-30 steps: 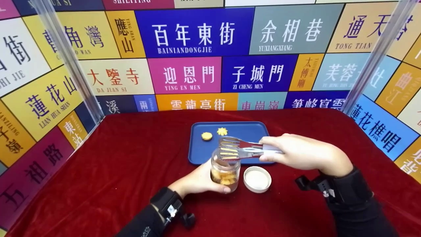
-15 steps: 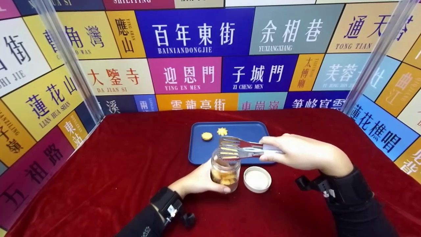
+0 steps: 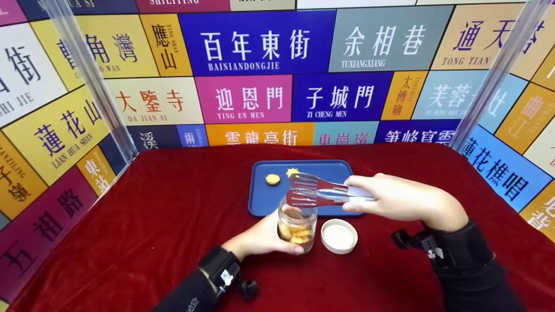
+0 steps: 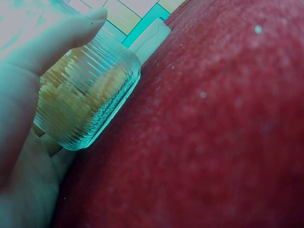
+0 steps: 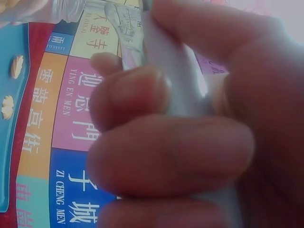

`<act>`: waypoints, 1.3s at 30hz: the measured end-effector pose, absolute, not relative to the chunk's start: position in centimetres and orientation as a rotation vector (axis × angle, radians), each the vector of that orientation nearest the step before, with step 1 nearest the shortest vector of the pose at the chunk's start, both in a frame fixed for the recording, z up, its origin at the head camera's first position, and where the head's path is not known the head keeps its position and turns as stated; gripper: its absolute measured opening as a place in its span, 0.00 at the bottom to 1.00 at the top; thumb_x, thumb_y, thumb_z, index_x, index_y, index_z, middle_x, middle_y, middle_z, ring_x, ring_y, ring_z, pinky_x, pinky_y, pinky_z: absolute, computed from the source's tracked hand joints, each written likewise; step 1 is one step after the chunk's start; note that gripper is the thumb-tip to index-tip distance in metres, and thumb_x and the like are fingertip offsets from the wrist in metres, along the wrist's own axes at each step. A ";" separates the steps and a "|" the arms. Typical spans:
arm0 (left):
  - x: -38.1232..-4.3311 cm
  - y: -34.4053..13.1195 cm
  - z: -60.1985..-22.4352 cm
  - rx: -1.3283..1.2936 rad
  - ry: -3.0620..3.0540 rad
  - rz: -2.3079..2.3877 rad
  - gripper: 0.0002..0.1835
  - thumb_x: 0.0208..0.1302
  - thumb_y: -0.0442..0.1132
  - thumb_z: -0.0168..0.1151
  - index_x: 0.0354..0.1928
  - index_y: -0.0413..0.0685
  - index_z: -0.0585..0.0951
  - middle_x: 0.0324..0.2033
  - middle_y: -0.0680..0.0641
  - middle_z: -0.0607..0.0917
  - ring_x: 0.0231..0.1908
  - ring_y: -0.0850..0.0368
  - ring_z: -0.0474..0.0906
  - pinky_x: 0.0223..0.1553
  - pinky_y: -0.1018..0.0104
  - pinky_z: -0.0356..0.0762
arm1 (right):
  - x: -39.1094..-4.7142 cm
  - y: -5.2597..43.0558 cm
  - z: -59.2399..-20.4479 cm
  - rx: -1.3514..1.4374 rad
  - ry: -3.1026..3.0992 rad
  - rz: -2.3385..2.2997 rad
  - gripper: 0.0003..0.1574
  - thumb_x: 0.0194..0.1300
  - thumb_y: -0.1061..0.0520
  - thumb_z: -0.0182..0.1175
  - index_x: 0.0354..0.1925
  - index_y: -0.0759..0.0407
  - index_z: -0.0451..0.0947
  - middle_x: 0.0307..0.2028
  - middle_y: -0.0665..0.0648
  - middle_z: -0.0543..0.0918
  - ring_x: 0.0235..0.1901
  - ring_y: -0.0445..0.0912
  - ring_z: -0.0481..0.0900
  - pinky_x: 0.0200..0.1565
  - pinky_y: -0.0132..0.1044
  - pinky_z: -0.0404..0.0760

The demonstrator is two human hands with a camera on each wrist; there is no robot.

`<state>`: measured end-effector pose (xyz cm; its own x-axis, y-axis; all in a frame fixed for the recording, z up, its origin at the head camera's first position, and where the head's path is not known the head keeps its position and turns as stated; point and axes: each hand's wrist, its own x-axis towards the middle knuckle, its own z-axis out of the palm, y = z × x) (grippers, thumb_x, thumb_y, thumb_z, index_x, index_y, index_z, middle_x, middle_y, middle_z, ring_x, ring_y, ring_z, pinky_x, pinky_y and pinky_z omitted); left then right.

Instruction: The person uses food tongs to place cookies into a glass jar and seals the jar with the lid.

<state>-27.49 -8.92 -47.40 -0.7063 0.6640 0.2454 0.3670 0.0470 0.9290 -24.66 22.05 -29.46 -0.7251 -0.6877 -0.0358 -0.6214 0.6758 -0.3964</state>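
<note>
The jar [image 3: 299, 232], clasped by the curled left hand [image 3: 260, 238] beside the lid [image 3: 339, 237], could be tipped — or struck — by an off-centre dip of the tongs [image 3: 331, 197] gripped in the right hand [image 3: 401, 197] just above.

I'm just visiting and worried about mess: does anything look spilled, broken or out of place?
Nothing major stands out. The only small oddity: a few tiny pale specks on the red velvety tablecloth, near the clear ribbed glass jar; they could be crumbs or lint, I can't tell. No crack shows in the jar.
</note>
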 end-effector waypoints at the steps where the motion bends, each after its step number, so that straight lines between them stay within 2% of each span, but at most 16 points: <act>1: -27.5 -8.9 -47.4 1.052 2.068 1.717 0.45 0.54 0.36 0.84 0.72 0.53 0.69 0.59 0.51 0.86 0.60 0.52 0.83 0.68 0.59 0.76 | -24.7 22.1 -29.5 -1.065 2.707 -0.541 0.23 0.76 0.29 0.59 0.45 0.44 0.77 0.29 0.41 0.78 0.26 0.38 0.74 0.32 0.34 0.73; 13: -27.4 -9.0 -47.2 1.003 2.109 1.716 0.44 0.53 0.35 0.85 0.69 0.47 0.69 0.58 0.51 0.86 0.59 0.53 0.83 0.68 0.60 0.75 | -25.6 22.5 -29.8 -1.016 2.745 -0.578 0.24 0.76 0.30 0.60 0.51 0.46 0.77 0.30 0.43 0.79 0.26 0.39 0.74 0.32 0.35 0.73; 23: -27.4 -9.1 -47.2 1.019 2.131 1.692 0.44 0.53 0.36 0.85 0.70 0.51 0.71 0.58 0.52 0.86 0.60 0.54 0.82 0.70 0.59 0.74 | -28.3 23.7 -31.7 -0.832 2.845 -0.567 0.31 0.76 0.31 0.61 0.58 0.53 0.76 0.34 0.50 0.83 0.29 0.44 0.76 0.33 0.41 0.74; 29: -27.5 -9.1 -47.2 1.039 2.143 1.682 0.43 0.52 0.37 0.85 0.69 0.56 0.73 0.58 0.52 0.87 0.60 0.54 0.83 0.70 0.59 0.74 | -29.9 23.6 -33.2 -0.762 2.947 -0.523 0.31 0.76 0.32 0.62 0.57 0.55 0.76 0.32 0.51 0.81 0.29 0.46 0.76 0.33 0.41 0.74; 31: -27.5 -9.1 -47.3 1.034 2.135 1.692 0.43 0.52 0.36 0.85 0.69 0.54 0.73 0.58 0.52 0.86 0.60 0.54 0.83 0.70 0.59 0.74 | -30.3 23.3 -33.8 -0.757 2.977 -0.518 0.31 0.76 0.32 0.62 0.57 0.55 0.76 0.32 0.52 0.81 0.30 0.46 0.77 0.34 0.42 0.74; 36: -27.4 -9.1 -47.4 1.036 2.097 1.714 0.46 0.52 0.35 0.85 0.71 0.43 0.70 0.58 0.50 0.86 0.60 0.53 0.83 0.70 0.59 0.74 | -31.5 22.0 -35.5 -0.786 2.960 -0.530 0.34 0.75 0.32 0.62 0.58 0.58 0.77 0.34 0.54 0.83 0.30 0.46 0.79 0.34 0.42 0.77; 39: -27.4 -9.0 -47.4 1.040 2.093 1.716 0.46 0.52 0.35 0.85 0.72 0.41 0.69 0.58 0.50 0.86 0.60 0.53 0.83 0.70 0.59 0.74 | -32.6 20.6 -36.5 -0.819 2.929 -0.519 0.33 0.75 0.34 0.63 0.59 0.59 0.77 0.34 0.54 0.82 0.32 0.48 0.79 0.36 0.44 0.79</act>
